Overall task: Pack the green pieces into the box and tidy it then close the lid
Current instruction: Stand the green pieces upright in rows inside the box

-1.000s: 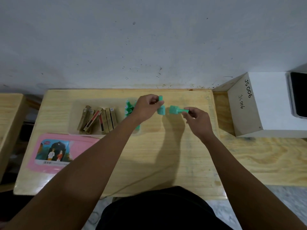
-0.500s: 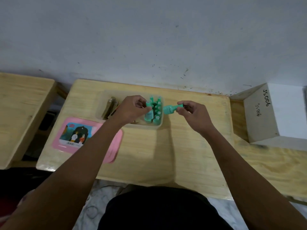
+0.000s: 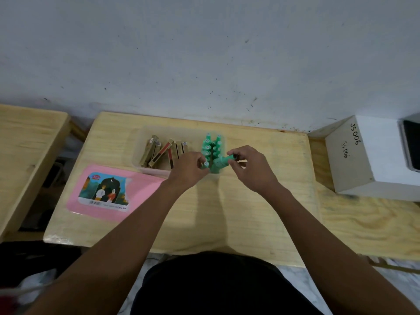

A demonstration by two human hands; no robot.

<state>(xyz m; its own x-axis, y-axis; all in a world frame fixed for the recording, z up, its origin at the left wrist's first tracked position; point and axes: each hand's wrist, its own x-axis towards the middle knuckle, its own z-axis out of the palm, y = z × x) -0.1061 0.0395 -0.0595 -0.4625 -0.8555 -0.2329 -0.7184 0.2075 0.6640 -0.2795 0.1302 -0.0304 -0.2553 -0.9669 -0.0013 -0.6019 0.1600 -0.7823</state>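
Note:
A clear plastic box [image 3: 138, 153] sits at the back of the wooden table. Its right end holds several upright green pieces [image 3: 210, 146] in two rows. My right hand [image 3: 250, 169] pinches the narrow tip of one tilted green piece [image 3: 220, 163], whose wide end dips into the box's near right corner. My left hand [image 3: 188, 170] rests at the box's near edge, its fingertips on a green piece [image 3: 206, 164] standing at the front of the left row. The pink lid [image 3: 109, 192] with a picture label lies flat on the table, left of my arms.
Several gold and red stick-shaped packs [image 3: 161, 151] fill the box's left part. A white box [image 3: 372, 155] marked JS006 stands on the right, with a dark device on top. Another wooden table [image 3: 25, 155] is at the left. The wall runs close behind.
Both hands carried green pieces leftward to the box. My left hand has lowered its piece into the row. My right hand's piece has gone from outside the box into its near right corner.

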